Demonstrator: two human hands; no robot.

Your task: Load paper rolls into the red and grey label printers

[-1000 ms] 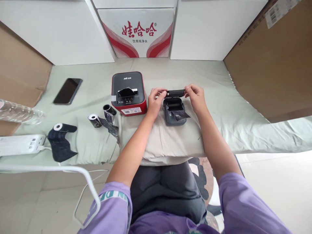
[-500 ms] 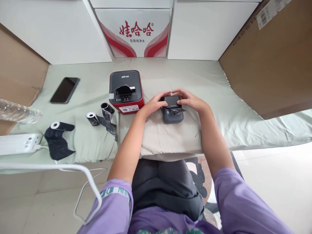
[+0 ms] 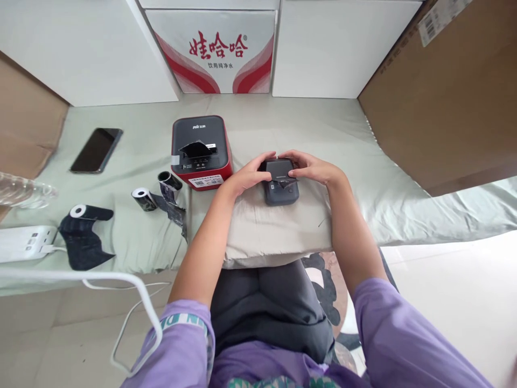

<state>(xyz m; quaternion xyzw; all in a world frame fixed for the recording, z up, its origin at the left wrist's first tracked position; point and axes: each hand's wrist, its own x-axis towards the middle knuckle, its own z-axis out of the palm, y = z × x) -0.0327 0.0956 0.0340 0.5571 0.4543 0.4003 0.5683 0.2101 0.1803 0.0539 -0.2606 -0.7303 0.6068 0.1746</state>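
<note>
A small dark label printer (image 3: 281,195) rests on the cloth-covered surface in front of me. A strip of black label paper pokes out of the slot across its middle. My left hand (image 3: 255,171) grips the printer's left side, thumb on the top lid and fingers round the back. On the other side my right hand (image 3: 307,166) holds it the same way, thumb on the lid's right edge. To the left stands a larger red and black printer (image 3: 200,137), with a black paper piece sticking up from its top slot.
Left of the printers lie black paper rolls (image 3: 143,199), a loose roll with an unrolled black strip (image 3: 85,242), and a phone (image 3: 97,151). A white power strip (image 3: 26,242) and a clear bottle (image 3: 24,191) are at far left. Cardboard boxes (image 3: 444,108) flank the surface.
The whole view has shifted slightly. The black strip at the small printer's slot now sits lower and closer to the lid. Both hands keep hold of the printer.
</note>
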